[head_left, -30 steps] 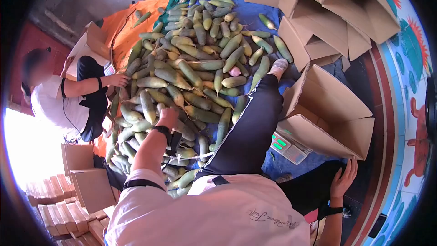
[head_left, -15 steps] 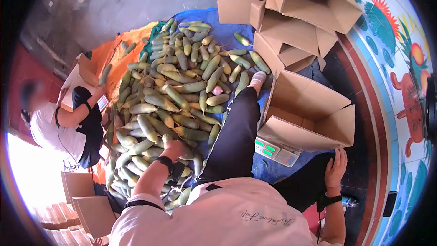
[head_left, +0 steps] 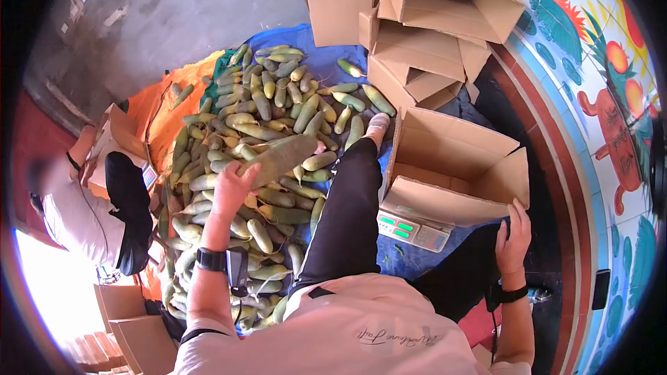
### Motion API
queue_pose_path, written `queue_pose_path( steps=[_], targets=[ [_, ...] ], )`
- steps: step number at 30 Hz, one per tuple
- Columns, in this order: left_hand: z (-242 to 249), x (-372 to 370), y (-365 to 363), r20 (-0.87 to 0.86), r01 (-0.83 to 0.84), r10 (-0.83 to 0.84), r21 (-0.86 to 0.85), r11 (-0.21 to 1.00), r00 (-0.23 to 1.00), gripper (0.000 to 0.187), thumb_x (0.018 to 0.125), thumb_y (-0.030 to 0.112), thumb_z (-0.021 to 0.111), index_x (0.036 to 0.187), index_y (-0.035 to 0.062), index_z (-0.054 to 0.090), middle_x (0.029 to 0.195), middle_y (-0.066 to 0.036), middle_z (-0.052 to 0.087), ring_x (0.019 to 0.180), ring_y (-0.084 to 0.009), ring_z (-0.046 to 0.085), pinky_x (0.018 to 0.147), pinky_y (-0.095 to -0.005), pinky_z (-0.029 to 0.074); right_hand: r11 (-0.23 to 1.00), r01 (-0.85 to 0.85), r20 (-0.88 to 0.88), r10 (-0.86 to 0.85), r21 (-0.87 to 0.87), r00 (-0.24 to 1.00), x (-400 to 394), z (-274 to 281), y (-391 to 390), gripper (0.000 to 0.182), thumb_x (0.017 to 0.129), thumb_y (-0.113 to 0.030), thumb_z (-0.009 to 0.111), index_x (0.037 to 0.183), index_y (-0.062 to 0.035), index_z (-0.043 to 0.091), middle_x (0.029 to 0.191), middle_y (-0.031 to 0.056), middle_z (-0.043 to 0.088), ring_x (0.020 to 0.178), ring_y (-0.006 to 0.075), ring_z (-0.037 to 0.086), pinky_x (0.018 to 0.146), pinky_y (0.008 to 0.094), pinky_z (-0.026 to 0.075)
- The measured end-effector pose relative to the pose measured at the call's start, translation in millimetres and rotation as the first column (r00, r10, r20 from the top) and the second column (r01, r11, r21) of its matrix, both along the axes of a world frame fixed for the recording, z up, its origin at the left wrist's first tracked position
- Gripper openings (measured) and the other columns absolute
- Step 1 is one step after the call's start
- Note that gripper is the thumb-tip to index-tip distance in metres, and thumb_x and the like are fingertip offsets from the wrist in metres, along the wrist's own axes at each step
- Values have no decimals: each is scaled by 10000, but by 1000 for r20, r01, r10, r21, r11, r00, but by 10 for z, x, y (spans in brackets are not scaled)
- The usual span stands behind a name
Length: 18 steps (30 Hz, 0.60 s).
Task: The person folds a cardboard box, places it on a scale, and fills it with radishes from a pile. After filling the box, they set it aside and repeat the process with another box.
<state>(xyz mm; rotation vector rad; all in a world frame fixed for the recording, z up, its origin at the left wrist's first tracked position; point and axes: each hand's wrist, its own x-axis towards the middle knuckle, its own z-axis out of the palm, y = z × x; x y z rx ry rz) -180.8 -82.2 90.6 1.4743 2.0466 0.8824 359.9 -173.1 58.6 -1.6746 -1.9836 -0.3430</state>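
My left hand point(head_left: 233, 187) grips a large green radish point(head_left: 283, 160) at one end, lifted over the heap. Beneath it lies a big pile of green radishes point(head_left: 257, 130) with pale tips. My right hand point(head_left: 513, 237) rests with stretched fingers against the near right corner of an open cardboard box point(head_left: 455, 203). That box stands on a digital scale point(head_left: 411, 230) with lit green displays. From above, the box's visible inside shows bare cardboard.
Several cardboard boxes point(head_left: 445, 0) are stacked at the back right. A co-worker point(head_left: 80, 219) sits at the left beside another box point(head_left: 119, 135). Blue sheeting point(head_left: 313, 38) and orange sheeting point(head_left: 163, 101) lie under the radishes. My leg point(head_left: 345, 212) stretches between heap and scale.
My left hand has risen from the pile with a green radish in it. My right hand stays at the box corner. The co-worker's arm has moved from a radish back to their box.
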Motion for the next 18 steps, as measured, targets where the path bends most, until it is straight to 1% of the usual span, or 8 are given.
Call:
queue_pose_path(
  steps=[1,3,5,6,8,9,13,18],
  targets=[
    [54,66,37,1,7,-7,3,1000,1000,512,842,441,679,960,-53,617,825,-175,666,635,-213,680,571,-281,535,1000,-16,-31,16,13,999,-83,144,44,414,801,41,553,1213,16,528,1268,200,533,1138,381,522,986,429,417],
    [133,185,108,429,76,-117,110,991,896,454,866,355,681,1034,-59,602,805,-121,651,604,-189,656,550,-236,535,999,-25,-58,26,33,998,-256,424,139,416,799,53,551,1213,16,532,1258,198,538,1140,375,527,982,420,422],
    [256,369,135,439,145,-170,91,985,882,517,865,383,677,1107,-64,580,858,-105,657,665,-172,654,582,-252,559,984,-126,-85,138,125,987,-433,659,237,423,783,60,564,1203,16,538,1260,203,536,1136,370,533,973,426,428],
    [295,496,146,518,212,-240,114,971,821,531,865,388,676,1112,-70,573,893,-110,654,713,-166,652,596,-258,561,971,-167,-69,182,173,981,-494,731,299,467,741,3,643,1198,1,551,1266,180,543,1122,350,536,958,429,428],
    [432,805,126,613,318,-329,132,939,718,567,859,409,679,1111,-86,564,994,-125,636,835,-154,638,627,-272,566,961,-213,-44,224,178,974,-688,928,365,499,719,-35,680,1202,-16,553,1282,172,534,1144,349,523,978,443,412],
    [471,899,145,628,445,-413,117,888,659,542,867,412,669,1088,-74,573,974,-111,627,816,-155,638,629,-275,568,948,-263,-22,271,179,962,-782,1009,393,534,698,-73,716,1205,-32,556,1299,163,525,1167,349,509,997,456,396],
    [442,1330,146,698,621,-497,96,778,515,436,900,393,634,1013,-27,598,816,-72,621,694,-143,631,601,-261,536,907,-420,26,421,-19,907,-977,1108,510,774,576,-256,828,1269,-96,521,1359,148,463,1214,353,467,1027,486,367],
    [344,1636,208,752,748,-546,108,655,369,400,910,383,624,986,-9,606,787,-55,609,659,-125,613,603,-239,501,870,-414,-193,372,-270,908,-956,968,432,794,570,-239,841,1275,-86,509,1191,156,561,1048,351,561,905,432,457]
  ],
)
